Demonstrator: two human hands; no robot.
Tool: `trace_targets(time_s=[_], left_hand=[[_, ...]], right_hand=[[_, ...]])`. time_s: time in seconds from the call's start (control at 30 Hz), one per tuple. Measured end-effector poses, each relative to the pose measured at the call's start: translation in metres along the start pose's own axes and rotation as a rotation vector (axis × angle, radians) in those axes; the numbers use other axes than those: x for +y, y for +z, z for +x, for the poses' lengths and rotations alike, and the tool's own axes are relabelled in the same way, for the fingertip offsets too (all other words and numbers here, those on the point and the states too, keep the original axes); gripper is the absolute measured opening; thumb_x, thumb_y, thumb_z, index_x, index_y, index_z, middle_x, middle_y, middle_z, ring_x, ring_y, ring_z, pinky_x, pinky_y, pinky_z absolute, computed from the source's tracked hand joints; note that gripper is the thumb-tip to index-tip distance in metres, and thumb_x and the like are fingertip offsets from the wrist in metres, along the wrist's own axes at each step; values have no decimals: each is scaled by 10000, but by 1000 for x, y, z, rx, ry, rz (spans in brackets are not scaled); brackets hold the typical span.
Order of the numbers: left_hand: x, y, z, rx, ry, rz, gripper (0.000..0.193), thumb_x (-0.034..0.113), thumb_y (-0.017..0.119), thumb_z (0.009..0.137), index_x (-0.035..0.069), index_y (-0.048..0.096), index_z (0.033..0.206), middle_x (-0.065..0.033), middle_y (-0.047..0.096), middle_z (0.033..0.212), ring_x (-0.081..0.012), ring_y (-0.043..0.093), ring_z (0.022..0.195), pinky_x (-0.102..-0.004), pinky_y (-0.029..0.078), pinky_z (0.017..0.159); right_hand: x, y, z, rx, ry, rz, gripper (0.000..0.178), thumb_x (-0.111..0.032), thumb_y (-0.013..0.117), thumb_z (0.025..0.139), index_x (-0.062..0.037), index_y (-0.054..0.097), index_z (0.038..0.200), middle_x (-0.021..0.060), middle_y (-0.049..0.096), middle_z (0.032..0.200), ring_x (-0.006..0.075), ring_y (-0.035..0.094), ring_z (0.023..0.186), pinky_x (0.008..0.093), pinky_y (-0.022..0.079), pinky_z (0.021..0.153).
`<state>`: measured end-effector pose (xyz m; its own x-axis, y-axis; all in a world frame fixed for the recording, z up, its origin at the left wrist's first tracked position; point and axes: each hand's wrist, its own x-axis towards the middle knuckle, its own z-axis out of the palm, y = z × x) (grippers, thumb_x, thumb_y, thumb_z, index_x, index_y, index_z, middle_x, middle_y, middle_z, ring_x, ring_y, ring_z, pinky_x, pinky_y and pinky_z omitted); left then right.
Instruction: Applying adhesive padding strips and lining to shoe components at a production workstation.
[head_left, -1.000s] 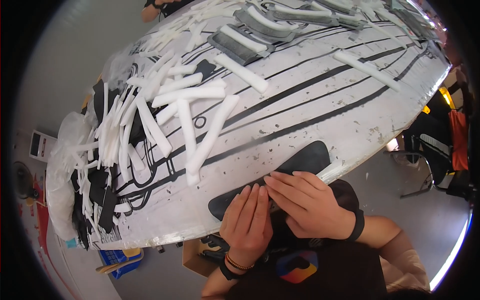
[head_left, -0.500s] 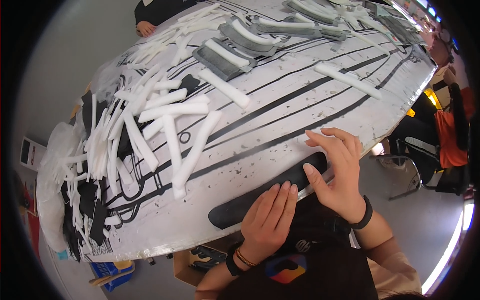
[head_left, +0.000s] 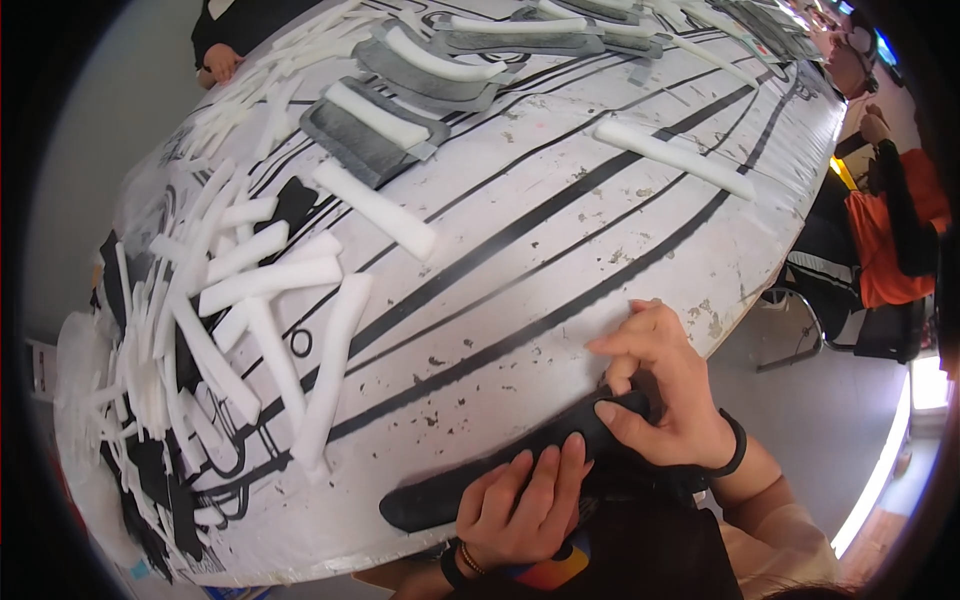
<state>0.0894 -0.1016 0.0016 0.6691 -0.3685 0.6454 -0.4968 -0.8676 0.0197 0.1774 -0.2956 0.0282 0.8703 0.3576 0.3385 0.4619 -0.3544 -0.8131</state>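
A long black padded strip (head_left: 440, 494) with rounded ends lies along the table's near edge. Flat on its top rests my left hand (head_left: 522, 512), fingers stretched out side by side. At the strip's right end, my right hand (head_left: 672, 400) has its thumb on top and its index finger bent round the tip, pinching it. The other fingers of that hand are curled above the table. A dark band circles my right wrist.
White foam strips (head_left: 270, 285) lie in a heap at the left. One foam strip (head_left: 680, 160) lies alone farther right. Grey covers (head_left: 365, 150) with foam on them sit at the back. Another person's hand (head_left: 220, 62) rests at the far left edge; a person in orange (head_left: 885, 240) is at the right.
My right thumb and index finger have closed on the strip's right end, where they were apart before. My left hand stays flat on it. The whole view has shifted.
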Motion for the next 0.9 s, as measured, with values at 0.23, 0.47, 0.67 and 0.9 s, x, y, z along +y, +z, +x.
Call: trace_targets(time_s=[0.23, 0.47, 0.67, 0.9], left_hand=[[2, -1, -4, -28, -65, 56, 197, 340, 713, 900, 230, 811, 1030, 104, 632, 940, -109, 602, 843, -243, 483, 720], [0, -1, -1, -28, -66, 39, 203, 354, 716, 898, 233, 815, 1027, 115, 635, 922, -101, 591, 848, -240, 464, 728], [5, 0, 0, -25, -90, 1, 264, 343, 694, 915, 155, 793, 1072, 42, 672, 951, -172, 617, 862, -303, 479, 737], [6, -5, 15, -8, -141, -34, 234, 307, 714, 919, 117, 806, 1020, -2, 686, 858, -218, 633, 773, -330, 510, 679]], right_hand=[[1, 6, -1, -4, -83, -159, 582, -30, 671, 637, -138, 704, 1208, -50, 466, 697, 205, 503, 863, 555, 392, 1034], [3, 8, 1, 12, -138, -258, 582, -51, 632, 581, -166, 741, 1141, -29, 426, 661, 217, 519, 829, 552, 416, 1011], [5, 10, 0, 39, -196, -305, 582, -83, 637, 573, -234, 761, 1122, -30, 406, 680, 212, 526, 828, 546, 413, 1013], [6, 14, -3, 56, -183, -361, 508, -52, 619, 604, -251, 780, 1042, -32, 438, 711, 240, 494, 813, 582, 350, 1063]])
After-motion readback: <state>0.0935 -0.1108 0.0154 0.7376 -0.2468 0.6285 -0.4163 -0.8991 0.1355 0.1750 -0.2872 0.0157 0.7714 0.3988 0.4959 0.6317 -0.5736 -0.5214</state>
